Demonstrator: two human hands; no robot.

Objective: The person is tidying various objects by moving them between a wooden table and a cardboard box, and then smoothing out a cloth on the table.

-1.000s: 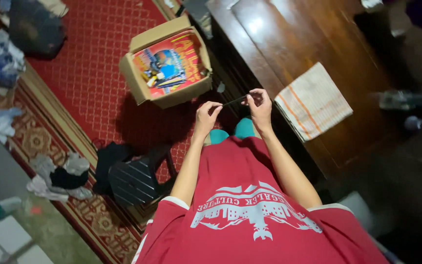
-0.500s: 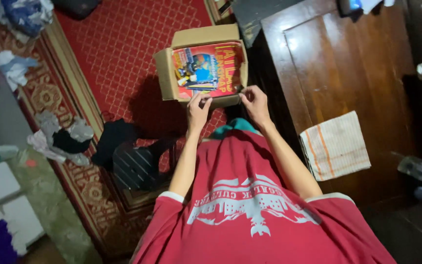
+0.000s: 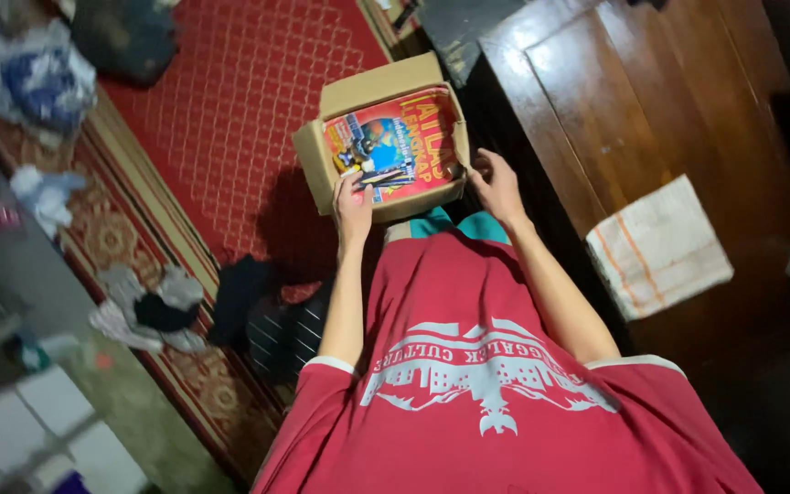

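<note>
An open cardboard box (image 3: 312,157) stands on the red carpet in front of me. A colourful book (image 3: 413,137) lies flat inside it, with a few small dark items on top. My left hand (image 3: 351,201) is on the box's near rim, fingers curled over the edge into the box. My right hand (image 3: 498,186) grips the box's near right corner, beside the dark wooden cabinet (image 3: 633,101). Nothing else shows in either hand. My red shirt fills the bottom of the view.
A folded white cloth with orange stripes (image 3: 658,247) lies on the wooden cabinet at right. Dark and grey clothes (image 3: 153,306) lie on the carpet's patterned border at left. More bundled clothes (image 3: 34,78) sit top left, and pale floor tiles (image 3: 38,430) show bottom left.
A second ago my hands held a thin dark strip stretched between them above my knees. They have since moved forward onto the box's rim, and the strip is no longer seen between them.
</note>
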